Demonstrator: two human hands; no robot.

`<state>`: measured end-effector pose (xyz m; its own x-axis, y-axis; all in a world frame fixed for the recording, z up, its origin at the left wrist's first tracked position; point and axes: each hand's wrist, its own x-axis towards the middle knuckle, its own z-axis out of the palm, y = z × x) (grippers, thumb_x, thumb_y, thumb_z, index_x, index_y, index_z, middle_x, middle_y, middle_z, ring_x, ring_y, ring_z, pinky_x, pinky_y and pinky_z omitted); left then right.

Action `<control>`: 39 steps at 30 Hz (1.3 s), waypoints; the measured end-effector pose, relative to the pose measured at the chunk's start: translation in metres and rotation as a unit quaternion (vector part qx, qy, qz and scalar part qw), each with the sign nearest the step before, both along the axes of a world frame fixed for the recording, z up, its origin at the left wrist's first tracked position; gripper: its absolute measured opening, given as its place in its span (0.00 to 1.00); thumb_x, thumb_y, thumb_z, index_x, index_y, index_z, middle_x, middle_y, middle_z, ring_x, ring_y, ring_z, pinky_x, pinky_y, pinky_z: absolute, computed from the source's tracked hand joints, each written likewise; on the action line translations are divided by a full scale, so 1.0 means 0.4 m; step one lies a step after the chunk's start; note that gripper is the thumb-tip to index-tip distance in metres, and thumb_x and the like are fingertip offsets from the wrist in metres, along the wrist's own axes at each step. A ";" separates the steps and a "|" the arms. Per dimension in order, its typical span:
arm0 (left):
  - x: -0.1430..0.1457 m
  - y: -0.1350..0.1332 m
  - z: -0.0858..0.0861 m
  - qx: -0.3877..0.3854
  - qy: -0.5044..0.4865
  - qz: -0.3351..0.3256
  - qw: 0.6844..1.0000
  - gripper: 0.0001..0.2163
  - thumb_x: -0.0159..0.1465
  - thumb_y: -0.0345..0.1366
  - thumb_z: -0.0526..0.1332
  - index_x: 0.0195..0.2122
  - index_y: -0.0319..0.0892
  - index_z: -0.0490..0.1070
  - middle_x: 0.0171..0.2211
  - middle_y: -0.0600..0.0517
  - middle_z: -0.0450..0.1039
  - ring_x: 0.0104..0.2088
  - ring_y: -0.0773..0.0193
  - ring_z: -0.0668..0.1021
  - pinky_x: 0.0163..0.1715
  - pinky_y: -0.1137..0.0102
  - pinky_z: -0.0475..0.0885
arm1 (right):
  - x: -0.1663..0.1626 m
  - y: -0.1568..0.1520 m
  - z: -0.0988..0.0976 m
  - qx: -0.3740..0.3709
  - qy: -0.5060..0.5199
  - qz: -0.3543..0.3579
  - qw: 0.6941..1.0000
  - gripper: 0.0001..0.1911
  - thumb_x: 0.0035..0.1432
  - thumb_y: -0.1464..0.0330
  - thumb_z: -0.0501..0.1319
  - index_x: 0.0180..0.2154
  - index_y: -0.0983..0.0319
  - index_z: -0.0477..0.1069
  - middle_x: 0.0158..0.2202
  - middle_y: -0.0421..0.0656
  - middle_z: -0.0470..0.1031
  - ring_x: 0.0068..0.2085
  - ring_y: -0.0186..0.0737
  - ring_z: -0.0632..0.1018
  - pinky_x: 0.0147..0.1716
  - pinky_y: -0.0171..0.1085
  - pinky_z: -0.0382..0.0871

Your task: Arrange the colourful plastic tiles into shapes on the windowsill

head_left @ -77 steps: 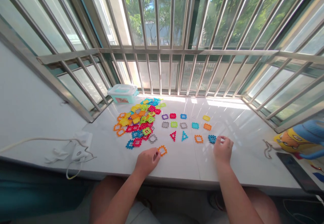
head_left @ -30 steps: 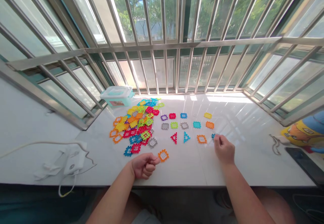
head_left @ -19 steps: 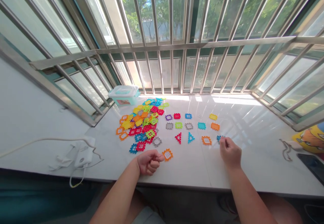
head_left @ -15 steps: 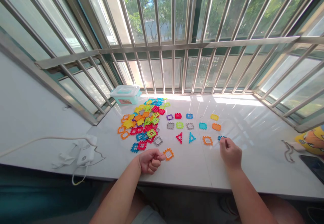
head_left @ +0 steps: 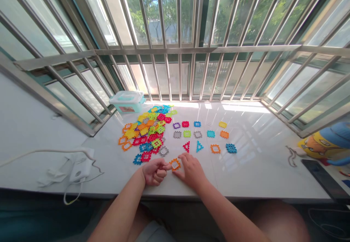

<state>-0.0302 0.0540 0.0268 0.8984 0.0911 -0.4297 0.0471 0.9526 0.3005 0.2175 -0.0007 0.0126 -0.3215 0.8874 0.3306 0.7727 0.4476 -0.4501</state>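
My left hand (head_left: 155, 172) is closed, and its thumb and finger pinch the left edge of an orange square building tile (head_left: 175, 164) with toothed edges and a window grid. My right hand (head_left: 192, 171) is at the tile's right side, thumb and fingers apart around that edge; whether they touch it I cannot tell. Beyond the hands several flat tiles lie in loose rows, among them a red triangle (head_left: 186, 146), a light blue triangle (head_left: 199, 146), an orange window tile (head_left: 215, 149) and a dark blue tile (head_left: 231, 148).
A heap of coloured tiles (head_left: 147, 129) lies left of the rows, with a lidded teal box (head_left: 127, 102) behind it. A white power strip (head_left: 82, 166) with cables is at the left. A phone (head_left: 318, 174) and a yellow-and-blue item (head_left: 324, 143) are at the right.
My right hand has let go of the dark blue tile at the right end of the front row and moved left to the orange tile. My left hand keeps its pinch.
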 end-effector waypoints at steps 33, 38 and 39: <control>0.007 0.019 -0.004 -0.030 -0.007 0.039 0.999 0.11 0.70 0.40 0.53 0.29 0.45 0.61 0.16 0.62 0.43 0.15 0.73 0.41 0.14 0.78 0.42 | 0.421 0.075 -0.059 0.109 0.064 -0.279 0.952 0.24 0.63 0.50 0.64 0.51 0.58 0.67 0.46 0.47 0.76 0.41 0.47 0.76 0.45 0.45 0.71; 0.007 0.017 0.003 -0.028 0.012 0.051 0.998 0.10 0.69 0.39 0.54 0.30 0.45 0.62 0.16 0.63 0.42 0.15 0.73 0.41 0.13 0.79 0.42 | 0.415 0.077 -0.065 0.082 0.078 -0.285 0.952 0.27 0.62 0.50 0.64 0.55 0.59 0.65 0.49 0.49 0.76 0.46 0.51 0.76 0.46 0.46 0.71; 0.007 0.017 0.005 -0.029 0.014 0.053 0.998 0.10 0.70 0.39 0.54 0.31 0.45 0.62 0.16 0.63 0.42 0.15 0.73 0.41 0.13 0.79 0.42 | 0.416 0.076 -0.065 0.080 0.080 -0.284 0.952 0.28 0.62 0.50 0.63 0.56 0.59 0.64 0.49 0.50 0.76 0.47 0.51 0.76 0.46 0.47 0.72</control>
<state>-0.0274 0.0607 0.0287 0.8721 0.1595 -0.4626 -0.0477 0.9686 0.2440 0.3840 0.0297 -0.0136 0.2610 0.8377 0.4798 0.8375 0.0507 -0.5441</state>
